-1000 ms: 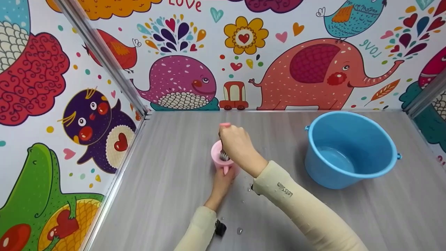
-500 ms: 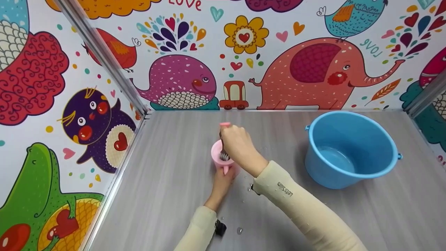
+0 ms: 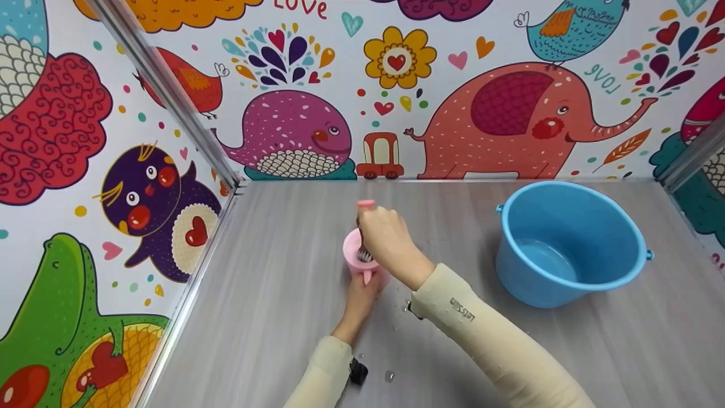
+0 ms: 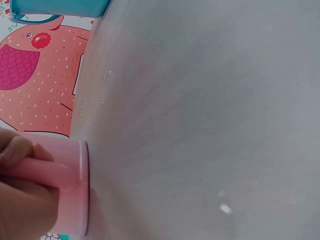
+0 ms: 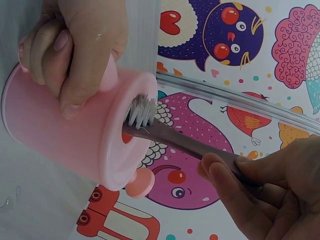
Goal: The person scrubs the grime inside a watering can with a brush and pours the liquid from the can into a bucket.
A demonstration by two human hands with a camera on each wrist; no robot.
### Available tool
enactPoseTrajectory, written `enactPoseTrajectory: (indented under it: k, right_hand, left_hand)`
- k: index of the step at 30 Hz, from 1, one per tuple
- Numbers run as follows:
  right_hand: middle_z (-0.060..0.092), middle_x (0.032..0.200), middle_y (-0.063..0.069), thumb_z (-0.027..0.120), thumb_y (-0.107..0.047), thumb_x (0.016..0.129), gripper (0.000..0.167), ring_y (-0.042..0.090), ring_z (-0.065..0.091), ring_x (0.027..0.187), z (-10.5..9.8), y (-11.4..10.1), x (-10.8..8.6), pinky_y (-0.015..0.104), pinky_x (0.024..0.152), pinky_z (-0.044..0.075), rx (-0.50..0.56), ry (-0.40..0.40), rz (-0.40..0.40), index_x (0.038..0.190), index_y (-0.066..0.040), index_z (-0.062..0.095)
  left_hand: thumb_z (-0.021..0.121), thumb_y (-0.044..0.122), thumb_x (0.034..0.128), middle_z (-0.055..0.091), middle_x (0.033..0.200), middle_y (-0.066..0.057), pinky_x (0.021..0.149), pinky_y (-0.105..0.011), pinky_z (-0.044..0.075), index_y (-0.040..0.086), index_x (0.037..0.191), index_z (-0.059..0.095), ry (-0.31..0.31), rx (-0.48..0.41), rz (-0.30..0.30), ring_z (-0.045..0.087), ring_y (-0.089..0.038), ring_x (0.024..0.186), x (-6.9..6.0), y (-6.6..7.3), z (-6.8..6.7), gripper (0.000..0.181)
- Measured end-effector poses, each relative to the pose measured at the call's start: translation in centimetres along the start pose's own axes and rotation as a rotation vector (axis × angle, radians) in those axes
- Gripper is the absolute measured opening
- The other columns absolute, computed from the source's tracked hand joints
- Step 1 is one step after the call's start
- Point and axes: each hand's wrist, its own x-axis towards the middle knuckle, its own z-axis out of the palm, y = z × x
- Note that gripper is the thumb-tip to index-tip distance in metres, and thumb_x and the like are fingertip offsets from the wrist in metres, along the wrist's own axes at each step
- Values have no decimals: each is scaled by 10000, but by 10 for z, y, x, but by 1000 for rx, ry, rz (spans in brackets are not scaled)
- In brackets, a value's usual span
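Observation:
A pink cup (image 3: 352,245) (image 4: 74,212) (image 5: 60,127) stands on the grey table, gripped at its handle by my left hand (image 3: 361,300) (image 4: 25,200) (image 5: 85,47). My right hand (image 3: 393,243) (image 5: 272,187) pinches the dark handle of a brush (image 3: 364,255) (image 5: 187,144). Its pale bristles (image 5: 142,112) are at the cup's mouth, partly inside; how deep the head goes is hidden. A coral end piece (image 3: 366,203) shows above the right hand. In the right wrist view a coral round piece (image 5: 140,183) lies by the cup's rim.
A blue bucket (image 3: 566,286) (image 4: 60,7) stands on the table to the right. Water drops (image 3: 389,375) (image 4: 225,208) dot the tabletop near the forearms. Patterned walls rise at the back and both sides, with a metal strip (image 3: 164,90) at the left corner.
My right hand has shifted very slightly down, and a little more of the coral end shows above it. The left hand and the cup stay in place.

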Motion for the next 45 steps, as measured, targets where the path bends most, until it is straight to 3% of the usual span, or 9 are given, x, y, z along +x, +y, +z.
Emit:
enactPoseTrajectory:
  k: [2, 9, 17, 22, 24, 26, 30, 33, 45]
  right_hand:
    - [677, 717, 162, 627, -27, 942, 79, 300, 696, 632, 0, 0, 0, 385, 564, 581, -5, -13, 1, 910, 12, 688]
    - [679, 730, 164, 599, -32, 961, 96, 303, 694, 634, 2, 0, -1, 401, 558, 577, -20, -17, 2, 911, 7, 672]
    - [678, 715, 157, 612, -17, 946, 87, 271, 672, 605, 6, 0, 0, 397, 541, 565, -23, -18, 18, 894, 12, 675]
    - [662, 741, 143, 642, -41, 937, 75, 195, 563, 578, 25, 12, -5, 344, 530, 527, -39, -106, 21, 954, 17, 686]
    - [658, 739, 129, 647, -47, 937, 75, 170, 517, 568, 31, 18, -9, 320, 518, 503, -40, -136, 34, 956, 6, 695]
    - [655, 717, 109, 651, -46, 933, 64, 159, 498, 555, 34, 22, -10, 308, 503, 481, -26, -130, 48, 929, -10, 705]
    - [647, 696, 101, 634, -28, 931, 86, 157, 484, 548, 31, 24, -9, 300, 476, 434, 8, -116, 49, 889, -17, 708]
    - [655, 712, 103, 617, -28, 945, 100, 152, 492, 551, 30, 23, -10, 286, 473, 430, 16, -131, 51, 925, -12, 714]
    - [713, 784, 96, 687, -79, 917, 66, 171, 595, 615, 30, 26, -16, 317, 565, 531, 40, -164, 12, 940, -39, 735]
  left_hand:
    - [551, 109, 951, 399, 634, 70, 559, -205, 351, 25, 1015, 523, -8, -13, -8, 391, -73, 577, 0, 1, -1, 110]
    - [568, 150, 953, 410, 623, 74, 533, -209, 350, 95, 900, 515, 11, -1, -9, 400, -74, 560, 15, -26, 4, 93]
    - [573, 174, 944, 416, 600, 70, 527, -213, 350, 126, 805, 482, 11, -13, 3, 404, -70, 542, 19, -28, 3, 173]
    - [547, 98, 977, 584, 810, -30, 609, -186, 432, -31, 1041, 572, 54, -2, 73, 487, -49, 660, 19, -28, 8, 146]
    - [521, 62, 987, 602, 889, -64, 649, -185, 449, -87, 1158, 555, 51, 15, 92, 499, -48, 714, 16, -26, 10, 229]
    - [497, 40, 987, 573, 835, -53, 651, -182, 434, -106, 1141, 569, 46, 29, 90, 483, -49, 705, 12, -19, 10, 224]
    - [499, 14, 951, 380, 644, 49, 604, -188, 365, -76, 950, 591, 45, 18, 92, 397, -46, 596, 3, 4, 5, 129]
    - [500, 24, 947, 348, 610, 90, 580, -193, 354, -33, 900, 573, 36, 11, 105, 373, -31, 565, -2, 12, 3, 104]
    - [493, 8, 954, 390, 549, 85, 519, -174, 332, 135, 679, 435, -21, -6, 84, 369, 4, 488, -2, 12, -2, 308]
